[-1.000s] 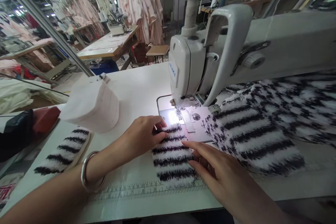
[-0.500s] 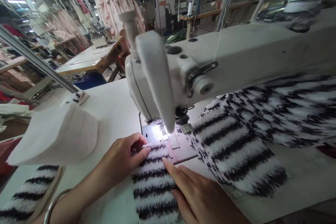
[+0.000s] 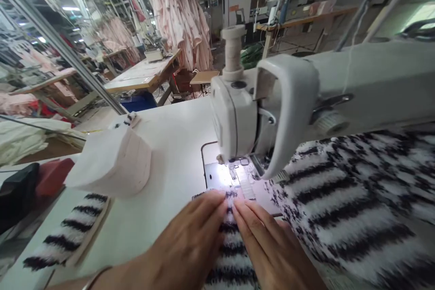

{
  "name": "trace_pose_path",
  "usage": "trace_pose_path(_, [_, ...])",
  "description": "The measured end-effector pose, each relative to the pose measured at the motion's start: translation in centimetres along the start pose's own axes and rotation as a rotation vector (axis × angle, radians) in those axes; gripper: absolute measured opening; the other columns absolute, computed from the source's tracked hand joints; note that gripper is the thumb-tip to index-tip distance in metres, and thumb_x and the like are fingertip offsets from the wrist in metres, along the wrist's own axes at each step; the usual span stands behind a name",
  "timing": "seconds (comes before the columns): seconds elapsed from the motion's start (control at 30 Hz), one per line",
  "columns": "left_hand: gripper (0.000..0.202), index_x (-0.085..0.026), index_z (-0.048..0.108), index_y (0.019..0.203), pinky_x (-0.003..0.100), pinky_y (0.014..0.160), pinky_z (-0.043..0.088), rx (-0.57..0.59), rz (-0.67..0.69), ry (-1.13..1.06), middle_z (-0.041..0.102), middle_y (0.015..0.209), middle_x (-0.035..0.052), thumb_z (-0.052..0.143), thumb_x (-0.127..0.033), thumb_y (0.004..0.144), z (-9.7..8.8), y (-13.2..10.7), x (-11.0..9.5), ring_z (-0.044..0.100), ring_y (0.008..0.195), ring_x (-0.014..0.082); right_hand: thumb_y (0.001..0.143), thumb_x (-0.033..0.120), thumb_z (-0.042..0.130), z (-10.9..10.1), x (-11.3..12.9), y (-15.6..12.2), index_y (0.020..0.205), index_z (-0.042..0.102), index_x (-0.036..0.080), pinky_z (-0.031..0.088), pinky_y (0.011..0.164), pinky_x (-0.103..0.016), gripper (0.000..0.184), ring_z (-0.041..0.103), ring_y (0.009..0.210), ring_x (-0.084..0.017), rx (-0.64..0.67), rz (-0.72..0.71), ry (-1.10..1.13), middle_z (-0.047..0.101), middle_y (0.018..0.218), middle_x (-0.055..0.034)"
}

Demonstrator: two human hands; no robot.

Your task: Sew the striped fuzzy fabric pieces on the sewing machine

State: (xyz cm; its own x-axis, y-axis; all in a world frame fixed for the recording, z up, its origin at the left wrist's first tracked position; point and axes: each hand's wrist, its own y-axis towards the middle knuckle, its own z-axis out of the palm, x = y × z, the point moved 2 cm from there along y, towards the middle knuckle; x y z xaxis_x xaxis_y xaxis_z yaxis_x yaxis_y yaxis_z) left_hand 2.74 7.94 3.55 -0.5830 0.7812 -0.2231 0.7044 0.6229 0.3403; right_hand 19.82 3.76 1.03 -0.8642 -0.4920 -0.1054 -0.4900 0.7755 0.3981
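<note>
A black-and-white striped plush fabric piece lies on the sewing table just in front of the sewing machine's lit needle area. My left hand grips its left side, fingertips closed at the far end. From the right, my right hand has its fingers together on the same piece, holding it near the left fingertips. Both hands hide much of the fabric. The presser foot is a short way beyond the fabric's far end.
Larger striped plush fabric is heaped under the machine arm on the right. A stack of white padded pieces and another striped piece lie left. Pink garments hang behind, past another worktable.
My hands have come together at the fabric's far end, the left turning over it and the right sliding forward. The view has shifted, so the machine appears further right.
</note>
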Motion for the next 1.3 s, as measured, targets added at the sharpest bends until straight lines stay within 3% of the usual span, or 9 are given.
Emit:
trace_pose_path(0.2, [0.046,-0.002,0.034,0.133,0.044,0.104,0.048,0.028,0.029,0.009,0.052,0.132,0.0243,0.041,-0.006,0.088,1.6,0.7,-0.1,0.049,0.126,0.0311,0.086,-0.002,0.028,1.6,-0.4,1.1,0.120,0.059,0.006,0.048,0.087,-0.038,0.047,0.054,0.116,-0.023,-0.034,0.022,-0.065,0.063,0.124,-0.0102])
trace_pose_path(0.33, [0.049,-0.001,0.032,0.134,0.047,0.105,0.047,0.027,0.032,0.032,0.050,0.133,0.0250,0.039,-0.003,0.086,1.6,1.5,0.7,0.047,0.127,0.0334,0.087,0.000,0.027,1.9,-0.6,2.0,0.119,0.059,0.005,0.049,0.085,-0.042,0.045,0.053,0.116,-0.026,-0.059,0.039,-0.075,0.061,0.125,-0.0133])
trace_pose_path(0.43, [0.049,-0.003,0.031,0.135,0.048,0.107,0.044,0.036,0.008,0.030,0.048,0.135,0.0237,0.038,-0.003,0.086,1.8,1.7,1.1,0.044,0.129,0.0324,0.087,0.000,0.030,2.4,-0.7,2.1,0.126,0.054,0.006,0.048,0.091,-0.041,0.046,0.049,0.121,-0.024,-0.028,0.096,-0.069,0.058,0.130,-0.0111])
trace_pose_path(0.63, [0.047,-0.003,0.035,0.132,0.048,0.106,0.045,0.028,0.001,0.008,0.050,0.133,0.0227,0.038,-0.003,0.086,2.1,1.8,1.5,0.046,0.128,0.0313,0.086,0.001,0.030,3.6,-1.2,1.3,0.136,0.044,0.009,0.052,0.090,-0.041,0.052,0.045,0.125,-0.023,0.003,0.059,-0.021,0.052,0.137,-0.0089])
trace_pose_path(0.73, [0.045,-0.003,0.036,0.134,0.048,0.107,0.044,0.022,0.017,0.001,0.048,0.135,0.0225,0.039,-0.007,0.089,2.1,1.8,1.8,0.044,0.129,0.0305,0.087,0.002,0.028,3.7,-1.7,1.4,0.137,0.041,0.007,0.052,0.091,-0.045,0.052,0.046,0.124,-0.026,0.022,0.069,0.050,0.051,0.136,-0.0127])
trace_pose_path(0.87, [0.037,-0.012,0.045,0.130,0.041,0.104,0.046,0.007,0.006,-0.107,0.052,0.131,0.0136,0.046,-0.013,0.093,0.6,1.6,2.1,0.049,0.123,0.0230,0.083,-0.001,0.024,2.5,-2.8,1.8,0.138,0.039,0.010,0.048,0.099,-0.045,0.058,0.044,0.126,-0.023,0.083,0.059,0.228,0.052,0.133,-0.0120])
trace_pose_path(1.0, [0.016,-0.020,0.062,0.106,0.031,0.081,0.055,0.034,-0.071,-0.244,0.064,0.104,0.0040,0.053,-0.017,0.092,-1.2,1.3,2.4,0.061,0.093,0.0157,0.080,-0.005,0.026,0.6,-3.8,1.0,0.132,0.045,0.016,0.048,0.098,-0.030,0.059,0.050,0.118,-0.014,0.060,0.047,0.329,0.055,0.129,-0.0060])
trace_pose_path(1.13, [0.013,-0.016,0.066,0.094,0.028,0.074,0.054,0.113,0.005,-0.302,0.067,0.096,0.0049,0.054,-0.015,0.092,-1.7,1.3,2.0,0.061,0.086,0.0156,0.080,-0.007,0.030,-0.7,-2.1,-0.6,0.123,0.054,0.014,0.042,0.102,-0.029,0.054,0.049,0.116,-0.014,-0.051,0.084,0.320,0.059,0.119,-0.0049])
trace_pose_path(1.3, [0.021,-0.013,0.067,0.100,0.031,0.088,0.053,0.200,0.206,-0.290,0.068,0.105,0.0085,0.046,-0.015,0.095,-1.4,1.5,1.5,0.061,0.100,0.0177,0.086,-0.002,0.028,-0.3,2.0,-2.5,0.124,0.057,0.012,0.043,0.089,-0.035,0.050,0.050,0.114,-0.023,-0.133,0.054,0.077,0.061,0.123,-0.0069])
